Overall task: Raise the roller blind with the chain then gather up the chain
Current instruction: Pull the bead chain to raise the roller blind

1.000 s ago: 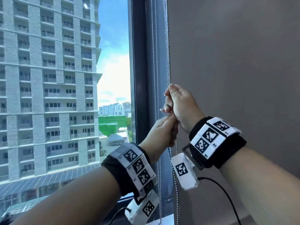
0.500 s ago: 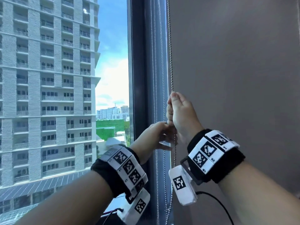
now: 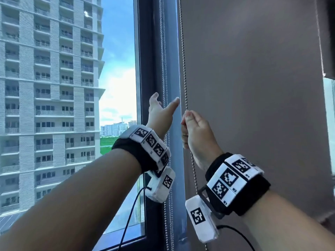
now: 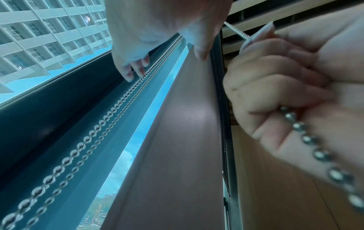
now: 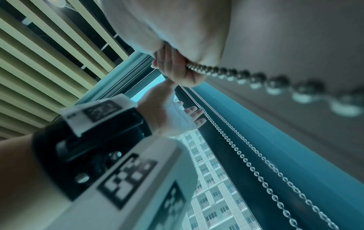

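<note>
A grey-brown roller blind (image 3: 253, 78) hangs over the window to the right of the dark frame. My right hand (image 3: 188, 124) grips the near strand of the metal bead chain (image 3: 183, 57), which runs on below the fist; the beads leave the curled fingers (image 4: 275, 96) in the left wrist view. My left hand (image 3: 163, 109) is up beside it, open with fingers spread and holding nothing. Its fingertips (image 4: 135, 70) lie close to the two further chain strands (image 3: 164, 51) along the frame; I cannot tell whether they touch.
The dark window frame (image 3: 145, 69) stands left of the chains, with glass and a tall apartment block (image 3: 45, 87) beyond. A second blind (image 3: 328, 33) hangs at the far right, with glass below it. Cables trail from both wrist cameras.
My left hand has let go near the right fist and risen, open, toward the further strands. My right hand keeps its grip on the near strand and sits slightly lower.
</note>
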Demonstrator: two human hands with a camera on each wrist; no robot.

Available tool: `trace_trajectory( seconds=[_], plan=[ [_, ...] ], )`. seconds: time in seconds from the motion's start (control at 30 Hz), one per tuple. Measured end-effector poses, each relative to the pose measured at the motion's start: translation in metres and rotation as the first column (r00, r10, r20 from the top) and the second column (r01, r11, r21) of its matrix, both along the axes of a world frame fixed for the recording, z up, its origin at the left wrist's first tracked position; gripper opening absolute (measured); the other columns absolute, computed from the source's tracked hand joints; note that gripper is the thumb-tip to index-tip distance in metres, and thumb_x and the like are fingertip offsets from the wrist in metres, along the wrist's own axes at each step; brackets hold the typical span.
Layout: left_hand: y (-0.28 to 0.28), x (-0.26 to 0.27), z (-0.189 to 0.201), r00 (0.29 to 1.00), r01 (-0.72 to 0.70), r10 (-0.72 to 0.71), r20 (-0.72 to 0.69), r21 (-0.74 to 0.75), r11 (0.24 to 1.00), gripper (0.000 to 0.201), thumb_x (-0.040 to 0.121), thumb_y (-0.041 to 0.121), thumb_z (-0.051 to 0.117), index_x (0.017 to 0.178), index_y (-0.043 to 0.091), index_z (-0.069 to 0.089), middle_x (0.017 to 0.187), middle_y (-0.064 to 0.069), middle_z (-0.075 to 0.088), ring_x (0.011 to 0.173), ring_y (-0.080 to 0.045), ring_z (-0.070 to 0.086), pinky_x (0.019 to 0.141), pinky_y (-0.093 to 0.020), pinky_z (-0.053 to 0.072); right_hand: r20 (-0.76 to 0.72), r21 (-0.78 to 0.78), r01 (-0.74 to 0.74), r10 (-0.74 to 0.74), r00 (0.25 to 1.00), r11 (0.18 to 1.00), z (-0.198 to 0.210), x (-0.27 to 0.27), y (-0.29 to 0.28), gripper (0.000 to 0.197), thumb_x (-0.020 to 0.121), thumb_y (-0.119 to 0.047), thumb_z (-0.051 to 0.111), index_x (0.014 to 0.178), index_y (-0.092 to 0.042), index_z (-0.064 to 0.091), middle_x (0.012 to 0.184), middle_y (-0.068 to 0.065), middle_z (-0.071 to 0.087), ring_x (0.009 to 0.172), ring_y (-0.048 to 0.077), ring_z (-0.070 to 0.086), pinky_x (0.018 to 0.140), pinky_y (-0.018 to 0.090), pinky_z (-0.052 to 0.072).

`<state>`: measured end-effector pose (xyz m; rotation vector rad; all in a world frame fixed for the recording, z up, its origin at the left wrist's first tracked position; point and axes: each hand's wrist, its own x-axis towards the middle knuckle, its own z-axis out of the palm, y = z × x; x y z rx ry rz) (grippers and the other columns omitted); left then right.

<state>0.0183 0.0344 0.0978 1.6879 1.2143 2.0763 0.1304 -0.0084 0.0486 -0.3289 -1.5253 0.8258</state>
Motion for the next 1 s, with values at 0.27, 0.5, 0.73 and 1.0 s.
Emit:
trace_trajectory(
  seconds=[0.27, 0.5, 0.73, 1.0],
  plan=[
    [0.013, 0.021, 0.002, 0.994, -0.091, 0.099, 0.054, -0.137, 0.986, 0.098, 0.057, 0.042, 0.063, 0.144, 0.019, 0.024, 0.127, -0.019, 0.056, 0.109, -0.032, 0.06, 0.096, -0.045, 0.048, -0.019, 0.012, -0.011, 0.011, 1.0, 1.0, 0.0, 0.008, 0.005, 0.035, 0.102, -0.024, 0.033, 0.068, -0.018, 0.04, 0.05, -0.01, 0.031, 0.04, 0.005, 0.025, 0.041, 0.021, 0.024],
    [0.023, 0.036, -0.005, 0.969, 0.211, -0.195, 0.149, -0.094, 0.973, 0.031, 0.096, 0.026, 0.048, 0.115, 0.0, 0.05, 0.069, -0.002, 0.052, 0.04, -0.004, 0.05, 0.044, -0.021, 0.04, -0.019, 0.044, 0.052, -0.051, 0.999, 0.998, -0.002, 0.022, 0.02, 0.037, 0.102, -0.026, 0.032, 0.066, -0.02, 0.042, 0.053, -0.007, 0.032, 0.042, 0.005, 0.027, 0.044, 0.021, 0.026],
    [0.002, 0.057, -0.01, 0.848, 0.501, -0.479, 0.229, -0.046, 0.864, 0.062, 0.093, 0.062, 0.03, 0.096, 0.01, 0.065, 0.06, 0.001, 0.056, 0.043, -0.008, 0.05, 0.043, -0.017, 0.04, -0.024, -0.073, -0.051, 0.05, 0.998, 0.996, -0.015, 0.024, 0.028, 0.033, 0.102, -0.027, 0.034, 0.073, -0.016, 0.046, 0.056, -0.004, 0.033, 0.041, 0.004, 0.028, 0.041, 0.019, 0.025],
    [-0.022, 0.062, -0.029, 0.911, 0.411, -0.411, 0.026, 0.014, 0.912, 0.031, 0.101, 0.031, 0.037, 0.078, 0.016, 0.051, 0.06, 0.001, 0.053, 0.053, -0.011, 0.053, 0.041, -0.02, 0.039, -0.063, -0.048, -0.087, 0.083, 0.995, 0.995, -0.026, 0.026, 0.031, 0.03, 0.102, -0.022, 0.037, 0.078, -0.019, 0.055, 0.047, -0.011, 0.044, 0.04, 0.002, 0.037, 0.041, 0.016, 0.032]
  ],
)
